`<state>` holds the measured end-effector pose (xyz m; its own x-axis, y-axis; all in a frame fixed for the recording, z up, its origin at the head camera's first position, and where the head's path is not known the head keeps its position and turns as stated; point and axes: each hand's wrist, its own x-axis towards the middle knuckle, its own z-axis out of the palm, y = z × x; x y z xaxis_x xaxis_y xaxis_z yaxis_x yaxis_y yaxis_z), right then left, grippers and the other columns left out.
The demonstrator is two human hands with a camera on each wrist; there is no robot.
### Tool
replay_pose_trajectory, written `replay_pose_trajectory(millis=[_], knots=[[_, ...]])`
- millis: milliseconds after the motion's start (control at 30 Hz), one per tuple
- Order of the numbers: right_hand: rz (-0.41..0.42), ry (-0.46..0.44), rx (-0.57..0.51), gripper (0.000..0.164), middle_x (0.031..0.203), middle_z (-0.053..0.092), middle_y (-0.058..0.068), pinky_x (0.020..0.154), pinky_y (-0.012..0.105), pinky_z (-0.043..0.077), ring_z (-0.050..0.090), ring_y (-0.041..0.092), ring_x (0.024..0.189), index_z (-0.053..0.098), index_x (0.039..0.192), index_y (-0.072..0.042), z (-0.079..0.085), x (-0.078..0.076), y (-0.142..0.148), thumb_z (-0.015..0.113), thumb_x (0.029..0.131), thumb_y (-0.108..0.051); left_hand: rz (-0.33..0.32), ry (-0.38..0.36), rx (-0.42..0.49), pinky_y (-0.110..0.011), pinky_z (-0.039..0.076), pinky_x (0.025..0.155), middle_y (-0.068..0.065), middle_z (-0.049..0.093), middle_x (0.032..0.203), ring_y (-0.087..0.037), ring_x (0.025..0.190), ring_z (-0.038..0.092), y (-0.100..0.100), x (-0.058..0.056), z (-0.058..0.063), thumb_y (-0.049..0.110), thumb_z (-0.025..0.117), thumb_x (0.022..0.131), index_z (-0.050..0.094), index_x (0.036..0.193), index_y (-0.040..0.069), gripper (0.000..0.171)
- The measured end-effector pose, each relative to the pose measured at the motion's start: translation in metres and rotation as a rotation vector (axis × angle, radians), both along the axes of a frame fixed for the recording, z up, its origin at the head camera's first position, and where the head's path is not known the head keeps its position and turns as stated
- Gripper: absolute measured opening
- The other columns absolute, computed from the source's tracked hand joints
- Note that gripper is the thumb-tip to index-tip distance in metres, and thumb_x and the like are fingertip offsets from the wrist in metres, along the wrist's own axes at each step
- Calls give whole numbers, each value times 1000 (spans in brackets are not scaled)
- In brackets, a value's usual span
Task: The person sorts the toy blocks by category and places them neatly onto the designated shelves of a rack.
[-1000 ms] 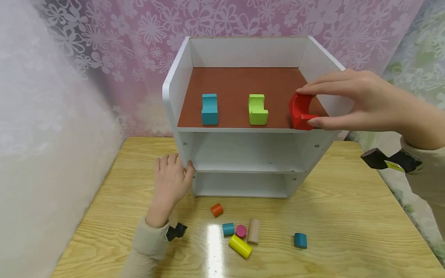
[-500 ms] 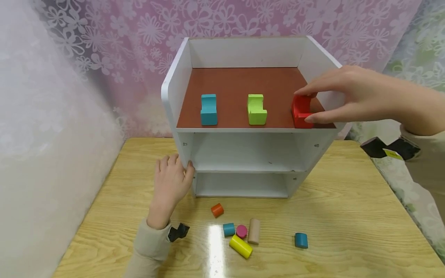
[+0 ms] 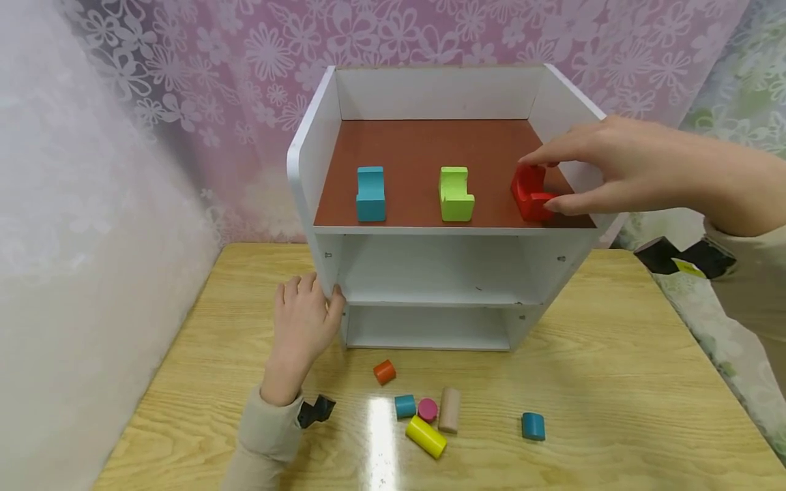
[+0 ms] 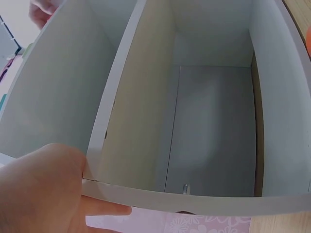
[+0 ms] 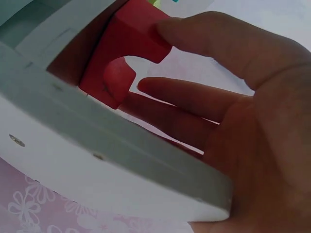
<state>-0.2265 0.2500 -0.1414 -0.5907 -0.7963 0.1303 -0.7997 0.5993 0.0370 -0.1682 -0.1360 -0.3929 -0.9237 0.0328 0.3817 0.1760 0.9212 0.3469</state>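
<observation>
My right hand (image 3: 620, 167) pinches a red toy block with a curved notch (image 3: 529, 194) between thumb and fingers. This block sits on the brown top board at the right front, close to the side wall; the right wrist view shows the thumb on one end of the notched block (image 5: 136, 34). A blue notched block (image 3: 371, 204) and a lime green one (image 3: 456, 204) stand left of it in a row along the front edge. My left hand (image 3: 302, 324) holds the left side panel of the white shelf unit (image 3: 424, 230); its fingers (image 4: 104, 208) lie along the panel's outer face.
Below the unit, an orange cylinder (image 3: 384, 372), blue cylinder (image 3: 405, 406), pink cylinder (image 3: 427, 410), plain wooden cylinder (image 3: 449, 410) and yellow cylinder (image 3: 426, 437) lie on the wooden table (image 3: 614, 382). Another blue piece (image 3: 533, 426) lies further right. A floral curtain (image 3: 258, 82) hangs behind.
My right hand has set the red block down from the front edge onto the board, then shifted it slightly left. The left hand stays at the side panel.
</observation>
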Motion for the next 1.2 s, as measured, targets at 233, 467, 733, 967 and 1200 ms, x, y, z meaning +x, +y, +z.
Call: replay_pose_trajectory(millis=[233, 467, 733, 967, 1200], knots=[[47, 42, -81, 61, 133, 61, 9, 99, 46, 46, 57, 32, 118, 62, 134, -15, 0, 5, -1, 84, 77, -18, -12, 6, 16, -64, 25, 109, -22, 60, 127, -47, 124, 47, 0, -1, -1, 35, 39, 101, 66, 105, 3, 42], [240, 315, -233, 52, 115, 69, 12, 89, 35, 47, 62, 30, 101, 71, 116, -6, -4, 28, -16, 54, 97, -51, -22, 11, 9, -61, 28, 107, -21, 62, 120, -47, 120, 49, -1, -1, -2, 35, 40, 101, 63, 116, 2, 43], [386, 381, -457, 39, 96, 73, 7, 80, 19, 39, 64, 23, 82, 76, 98, -5, -26, 53, -40, 53, 99, -37, -26, 17, -5, -62, 27, 109, -22, 63, 116, -48, 120, 49, -3, -3, -2, 36, 39, 102, 63, 107, 3, 41], [425, 367, -498, 32, 93, 72, 1, 73, 30, 41, 64, 20, 83, 75, 97, -7, -62, 74, -55, 54, 100, -32, -23, -27, 9, -62, 27, 108, -20, 62, 118, -47, 122, 48, -3, -3, -1, 38, 35, 103, 61, 103, 6, 41], [414, 317, -539, 29, 94, 70, 0, 74, 30, 45, 64, 17, 82, 74, 98, -8, -100, 85, -57, 55, 100, -30, -21, -51, 29, -62, 25, 109, -20, 60, 122, -47, 124, 46, -2, -2, -1, 40, 34, 103, 61, 110, 5, 45]])
